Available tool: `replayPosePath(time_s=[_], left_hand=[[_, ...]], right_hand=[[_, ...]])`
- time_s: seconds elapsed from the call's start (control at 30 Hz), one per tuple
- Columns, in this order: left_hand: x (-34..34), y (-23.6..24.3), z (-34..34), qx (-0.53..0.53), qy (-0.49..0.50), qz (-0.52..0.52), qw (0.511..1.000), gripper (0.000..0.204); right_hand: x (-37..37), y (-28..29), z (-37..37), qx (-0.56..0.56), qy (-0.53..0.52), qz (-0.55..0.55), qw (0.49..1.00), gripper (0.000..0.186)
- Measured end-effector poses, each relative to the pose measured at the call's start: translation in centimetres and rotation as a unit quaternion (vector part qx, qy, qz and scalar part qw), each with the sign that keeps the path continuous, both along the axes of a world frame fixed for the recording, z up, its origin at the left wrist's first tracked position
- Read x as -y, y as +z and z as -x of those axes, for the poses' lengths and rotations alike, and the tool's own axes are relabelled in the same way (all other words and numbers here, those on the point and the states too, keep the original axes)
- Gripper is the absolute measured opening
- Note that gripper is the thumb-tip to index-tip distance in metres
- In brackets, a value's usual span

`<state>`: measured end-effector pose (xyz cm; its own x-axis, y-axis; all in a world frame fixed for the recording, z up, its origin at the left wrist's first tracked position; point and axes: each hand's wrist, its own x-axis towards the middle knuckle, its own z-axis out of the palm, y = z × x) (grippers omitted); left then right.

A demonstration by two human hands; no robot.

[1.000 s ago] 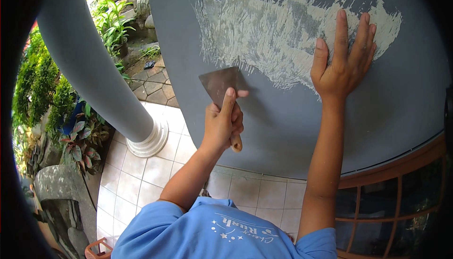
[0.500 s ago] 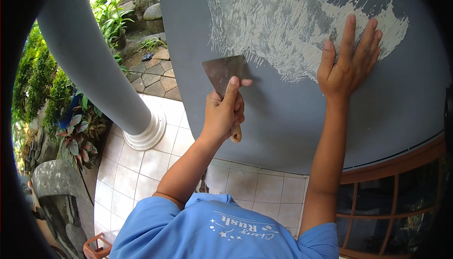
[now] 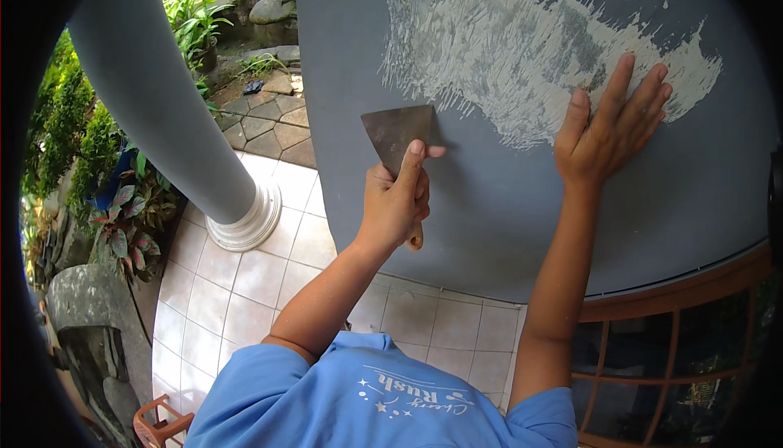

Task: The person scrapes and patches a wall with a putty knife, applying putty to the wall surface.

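Note:
My left hand (image 3: 395, 199) is wrapped round a putty knife (image 3: 400, 132), a wide flat metal blade on a short wooden handle. My thumb presses against the blade and one finger sticks out to the right past it. The blade's broad edge points up, just below a rough, scraped whitish patch (image 3: 497, 48) on the grey wall (image 3: 473, 211). Whether the edge touches the wall I cannot tell. My right hand (image 3: 608, 134) holds nothing; it lies against the wall with fingers apart, its fingertips over the right part of the patch.
A round grey pillar (image 3: 155, 89) on a white base stands at the left, on pale floor tiles (image 3: 253, 285). Plants (image 3: 98, 154) and rocks (image 3: 86, 301) lie beyond it. A wood-framed window (image 3: 636, 366) is at lower right, and an orange-brown stool (image 3: 163, 423) at lower left.
The wall and its patch sit a little further right and lower, as the whole view has shifted. Both hands keep almost the same pose, with the putty knife still in the left one.

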<state>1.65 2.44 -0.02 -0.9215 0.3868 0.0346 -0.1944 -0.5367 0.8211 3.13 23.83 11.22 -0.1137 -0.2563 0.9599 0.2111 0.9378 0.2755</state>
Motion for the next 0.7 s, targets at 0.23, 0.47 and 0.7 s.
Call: replayPosePath(time_s=[0.23, 0.47, 0.7], left_hand=[[-0.7, 0.9, -0.8, 0.043, 0.002, -0.053, 0.998, 0.040], [0.0, 0.1, 0.6, -0.061, 0.038, 0.053, 0.996, 0.040], [1.8, -1.0, 0.9, -0.005, -0.094, -0.110, 0.990, 0.033]], right_hand=[[0.2, 0.2, 0.1, 0.002, -0.010, -0.003, 1.000, 0.060], [0.0, 0.3, 0.2, -0.007, -0.009, -0.019, 1.000, 0.060], [-0.2, 0.2, 0.2, -0.005, -0.010, -0.022, 1.000, 0.060]])
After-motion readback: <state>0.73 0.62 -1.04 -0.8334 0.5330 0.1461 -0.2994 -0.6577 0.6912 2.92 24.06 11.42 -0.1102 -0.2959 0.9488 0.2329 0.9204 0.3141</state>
